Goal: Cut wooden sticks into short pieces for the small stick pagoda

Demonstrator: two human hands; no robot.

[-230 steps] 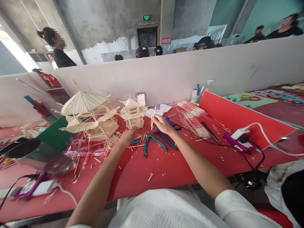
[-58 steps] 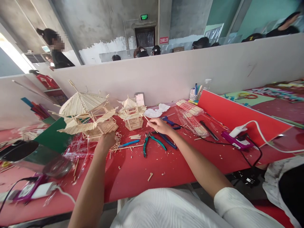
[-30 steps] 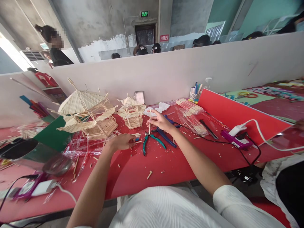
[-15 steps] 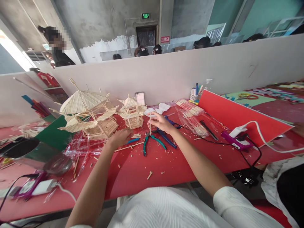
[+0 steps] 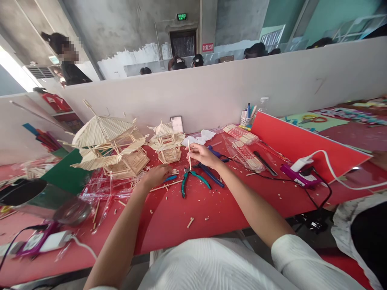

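Note:
My right hand [image 5: 203, 156] pinches a thin wooden stick [image 5: 189, 154] and holds it upright above the red table [image 5: 229, 201]. My left hand [image 5: 155, 176] lies palm down on the table among loose sticks [image 5: 173, 172], beside a blue-handled tool [image 5: 171, 178]; its fingers are curled and hidden from above. Green-handled pliers [image 5: 190, 180] lie just right of it, with blue-handled pliers [image 5: 213, 177] behind. A small stick pavilion [image 5: 167, 143] stands beyond both hands. A large stick pavilion [image 5: 109, 147] stands at the left.
Clear plastic wrappers [image 5: 102, 189] lie under the large pavilion. Packs of sticks [image 5: 244, 151] and a pen cup [image 5: 247, 119] sit at the back right. A purple glue gun [image 5: 299, 177] with cords lies right; another glue gun [image 5: 39, 241] lies front left. A white partition [image 5: 242, 88] closes the back.
Over the last second my left hand slid from the table middle back toward the loose sticks by the large pavilion. My right hand kept the stick upright, barely shifting.

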